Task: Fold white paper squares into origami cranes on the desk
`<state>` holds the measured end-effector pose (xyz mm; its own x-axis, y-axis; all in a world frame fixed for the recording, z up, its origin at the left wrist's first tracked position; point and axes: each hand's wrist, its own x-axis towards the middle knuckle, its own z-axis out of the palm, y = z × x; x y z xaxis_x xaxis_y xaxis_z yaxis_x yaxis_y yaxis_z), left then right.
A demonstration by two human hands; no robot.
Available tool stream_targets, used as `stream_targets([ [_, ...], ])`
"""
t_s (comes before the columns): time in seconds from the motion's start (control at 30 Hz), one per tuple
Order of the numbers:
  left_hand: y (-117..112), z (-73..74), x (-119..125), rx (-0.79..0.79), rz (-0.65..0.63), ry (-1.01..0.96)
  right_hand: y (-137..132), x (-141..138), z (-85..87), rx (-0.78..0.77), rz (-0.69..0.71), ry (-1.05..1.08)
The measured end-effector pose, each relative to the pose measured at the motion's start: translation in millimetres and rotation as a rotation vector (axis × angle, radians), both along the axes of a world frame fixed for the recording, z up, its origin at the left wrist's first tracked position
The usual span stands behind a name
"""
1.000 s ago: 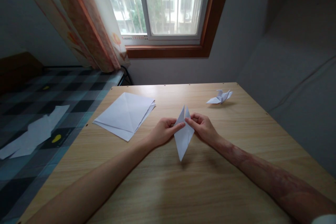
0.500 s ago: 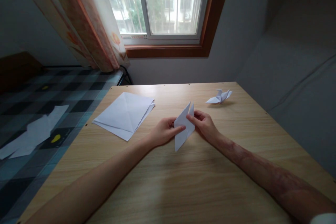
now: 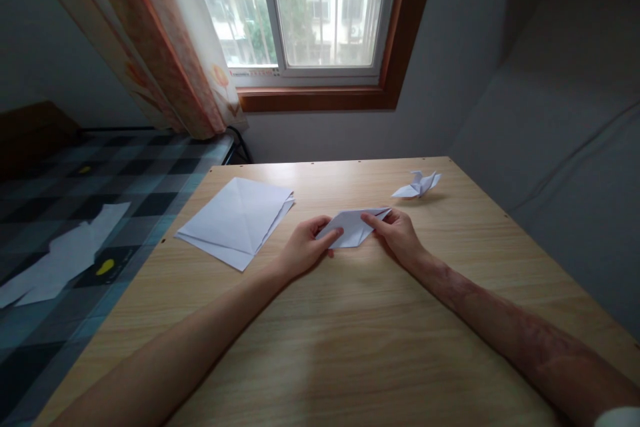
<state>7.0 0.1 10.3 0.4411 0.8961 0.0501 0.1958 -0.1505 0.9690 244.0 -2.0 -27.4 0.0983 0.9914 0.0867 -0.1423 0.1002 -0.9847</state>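
A folded sheet of white paper (image 3: 351, 228) is held just above the table, lying lengthwise between my two hands. My left hand (image 3: 309, 245) grips its left end, thumb on top and fingers beneath. At the right end, my right hand (image 3: 397, 232) pinches the paper between thumb and fingers. The fingertips under the paper are mostly hidden. Beyond my right hand, a white paper crane (image 3: 418, 185) stands near the back right of the table. A stack of square white paper (image 3: 237, 217) lies to the left of my left hand.
The wooden table (image 3: 320, 340) has its far edge below a window (image 3: 327, 13). Left of it stands a bed with a checked cover (image 3: 165, 153), where loose white paper pieces (image 3: 67, 257) lie. An orange curtain (image 3: 165, 33) hangs by the window.
The folded paper has turned from standing on a slanting point to lying lengthwise and flatter between my hands. My right hand has shifted slightly right. Both hands keep hold of it.
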Motion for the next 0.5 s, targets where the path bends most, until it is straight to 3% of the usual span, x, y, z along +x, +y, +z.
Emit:
stream_targets([
  [0.1,3,2.5,-7,0.004,0.07,0.081,4,8,2.5,-0.014,-0.017,-0.077],
  [0.27,16,4.3,-20,0.135,0.137,0.188,9,19,7.9,-0.032,0.088,-0.155],
  [0.5,34,-6.0,-35,0.107,0.032,0.171,13,28,7.2,-0.019,0.085,-0.199],
])
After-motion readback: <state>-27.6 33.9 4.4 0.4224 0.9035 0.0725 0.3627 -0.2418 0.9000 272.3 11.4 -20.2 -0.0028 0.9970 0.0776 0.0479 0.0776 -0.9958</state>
